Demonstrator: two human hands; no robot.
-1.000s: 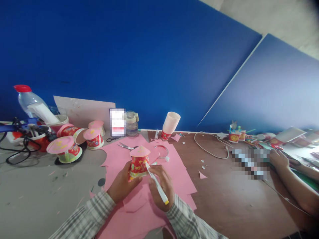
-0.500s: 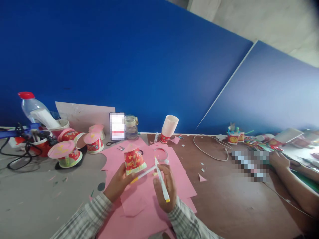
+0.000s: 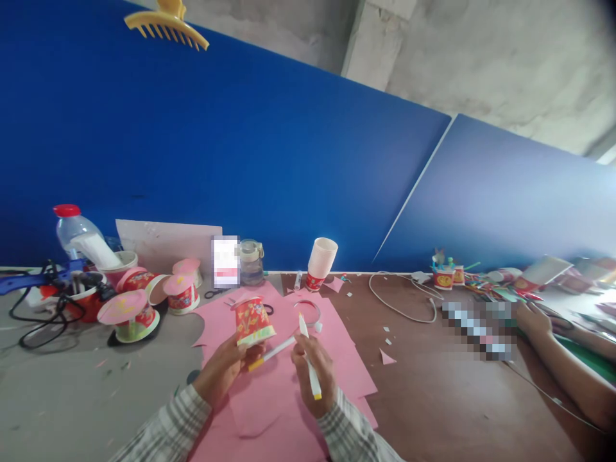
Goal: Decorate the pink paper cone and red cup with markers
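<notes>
My left hand (image 3: 224, 367) is closed around the rim end of an upside-down red paper cup (image 3: 253, 319) with gold and floral print, tilted above pink paper (image 3: 274, 404). In my right hand (image 3: 315, 366) is a white marker (image 3: 312, 367), its tip pointing up and away and its yellow end toward me. Between the hands is a second white, pen-like stick (image 3: 276, 353) with a yellow end close to my left fingers; I cannot tell whether they touch it. Just beyond the right hand, a clear ring (image 3: 308, 303) lies on the paper.
At left stand red cups with pink paper discs (image 3: 122, 308) and a red-capped bottle (image 3: 72, 224). Stacked white cups (image 3: 322, 256), a lidded jar (image 3: 251, 263) and scissors (image 3: 216, 292) are toward the blue partition (image 3: 269, 160). A white cable (image 3: 409, 314) and another person's hand (image 3: 532, 321) are at right.
The view has tilted up, so the table sits lower in the picture and a yellow claw clip shows at the top. The cup has turned slightly in my left hand; both hands keep their holds.
</notes>
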